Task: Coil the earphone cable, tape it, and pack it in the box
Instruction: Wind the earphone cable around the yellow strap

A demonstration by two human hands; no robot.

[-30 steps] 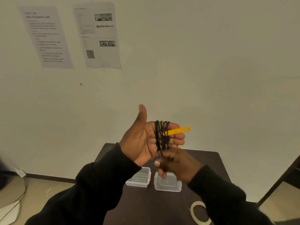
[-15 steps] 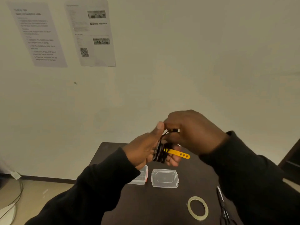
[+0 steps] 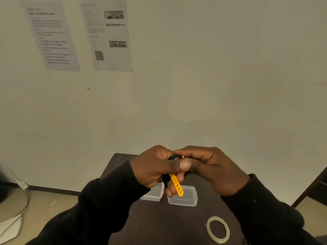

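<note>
The black earphone cable is wound into a coil and mostly hidden between my two hands above the dark table. My left hand is closed around the coil, thumb pressed across its top. My right hand pinches the coil's upper end from the right. A yellow perforated strap hangs down from the coil. Below the hands sit a clear plastic box and its clear lid. A roll of clear tape lies flat at the front right.
Two printed sheets hang on the pale wall behind the table. Floor and a cable show at the lower left. Dark furniture stands at the right edge.
My left hand turned from palm-up with the coil on its fingers to closed over it. My right hand rose from below to grip the top. The yellow strap swung from sideways to hanging down.
</note>
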